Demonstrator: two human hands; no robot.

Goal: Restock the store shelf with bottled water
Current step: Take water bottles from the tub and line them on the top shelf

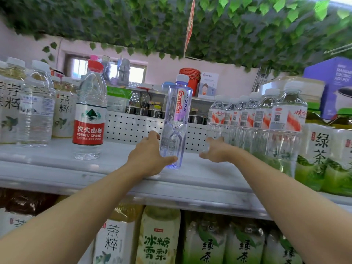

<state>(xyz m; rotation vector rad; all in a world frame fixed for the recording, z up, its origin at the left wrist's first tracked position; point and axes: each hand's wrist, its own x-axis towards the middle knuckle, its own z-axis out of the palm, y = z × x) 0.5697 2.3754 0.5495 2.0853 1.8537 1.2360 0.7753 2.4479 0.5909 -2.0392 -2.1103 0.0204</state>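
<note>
key relation: the Ganten water bottle point(176, 122) stands between the two hands, touching the left hand point(150, 155) on its lower left side; the right hand point(215, 151) is just beside it, apart
long axis: upright, leaning slightly, base on the top shelf point(57, 164), white cap up
left hand: fingers curled behind the bottle's lower body, thumb across the front near the base, gripping it
right hand: fingers spread and loosely bent, holding nothing, next to the row of red-labelled water bottles point(257, 119)
nearer hand: the left, already on the bottle
open spot: bare shelf between the Nongfu Spring bottle point(89, 111) and that row
lower shelf: green tea bottles point(205, 242), packed
judgement: bottle looks nearly placed; letting go and steadying remain
</note>
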